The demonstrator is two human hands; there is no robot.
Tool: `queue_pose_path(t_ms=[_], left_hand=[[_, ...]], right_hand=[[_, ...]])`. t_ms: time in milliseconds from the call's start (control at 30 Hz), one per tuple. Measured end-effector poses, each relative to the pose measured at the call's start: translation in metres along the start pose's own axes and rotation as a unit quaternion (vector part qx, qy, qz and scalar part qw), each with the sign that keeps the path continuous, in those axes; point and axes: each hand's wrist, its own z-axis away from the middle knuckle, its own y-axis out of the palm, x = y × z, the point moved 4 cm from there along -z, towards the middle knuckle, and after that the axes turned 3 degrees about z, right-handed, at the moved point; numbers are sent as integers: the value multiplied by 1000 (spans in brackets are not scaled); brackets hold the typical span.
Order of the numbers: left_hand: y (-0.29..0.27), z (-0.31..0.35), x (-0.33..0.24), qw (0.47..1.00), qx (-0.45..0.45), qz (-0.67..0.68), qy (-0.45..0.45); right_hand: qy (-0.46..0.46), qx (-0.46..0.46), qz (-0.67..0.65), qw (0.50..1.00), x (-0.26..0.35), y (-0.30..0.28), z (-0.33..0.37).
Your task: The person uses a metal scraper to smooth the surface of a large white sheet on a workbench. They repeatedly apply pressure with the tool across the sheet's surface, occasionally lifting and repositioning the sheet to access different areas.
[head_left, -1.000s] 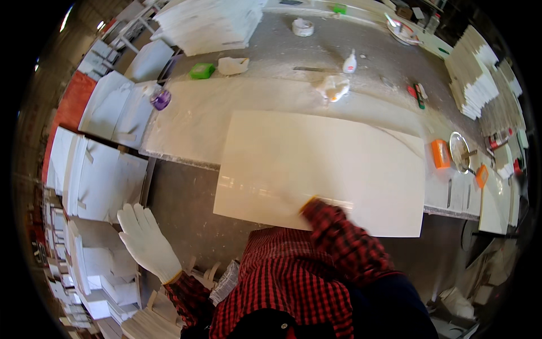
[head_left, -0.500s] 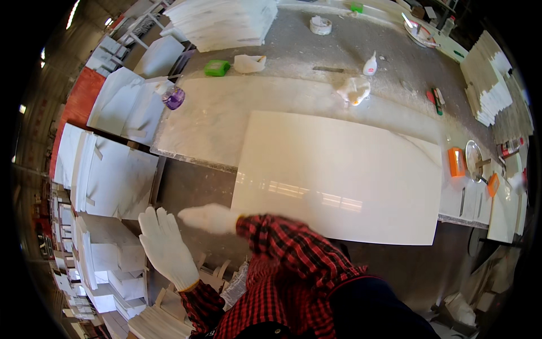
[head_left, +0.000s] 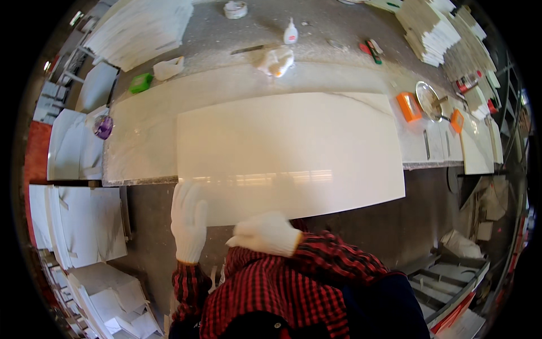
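A large glossy white slab [head_left: 293, 147] with a faint grey vein lies on the workbench, its front part jutting past the bench edge. My left hand [head_left: 189, 220], in a white knit glove, is open at the slab's front left corner, its straight fingers pointing away from me and overlapping the slab's left edge. Whether it touches the slab I cannot tell. In front of the slab's front edge, close to my body, my right hand [head_left: 265, 233] wears a matching glove and points left. Its fingers are blurred and partly hidden; nothing held shows.
On the bench [head_left: 141, 152] are a white squeeze bottle [head_left: 291, 33], a crumpled cloth [head_left: 275, 61], a green box [head_left: 140, 83], an orange box [head_left: 409, 107] and a metal bowl [head_left: 427, 100]. Stacked slabs [head_left: 144, 31] stand at the back left, others [head_left: 90, 220] left of the bench.
My view has swung left-to-right across the bench, bringing the slab squarely ahead. My left hand has come to the slab's corner; my right hand has drawn back toward my body.
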Motion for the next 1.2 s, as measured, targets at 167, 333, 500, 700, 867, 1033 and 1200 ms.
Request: queue_pose_path(t_ms=[167, 333, 500, 700, 867, 1033, 1200], left_hand=[[39, -45, -28, 975, 142, -83, 147], [81, -103, 11, 938, 131, -184, 263], [70, -194, 66, 946, 61, -232, 218], [74, -236, 110, 950, -15, -258, 173], [77, -237, 92, 963, 20, -181, 201], [52, -223, 118, 962, -18, -202, 182], [13, -212, 164, 977, -95, -172, 78]], right_hand=[[190, -308, -57, 930, -58, -42, 117], [473, -270, 23, 838, -118, -16, 220], [390, -495, -364, 686, -159, 13, 241], [292, -472, -547, 626, -141, -9, 162], [241, -486, -532, 650, -162, 5, 145], [197, -483, -547, 655, -173, 11, 144], [196, -452, -550, 674, -173, 11, 136]])
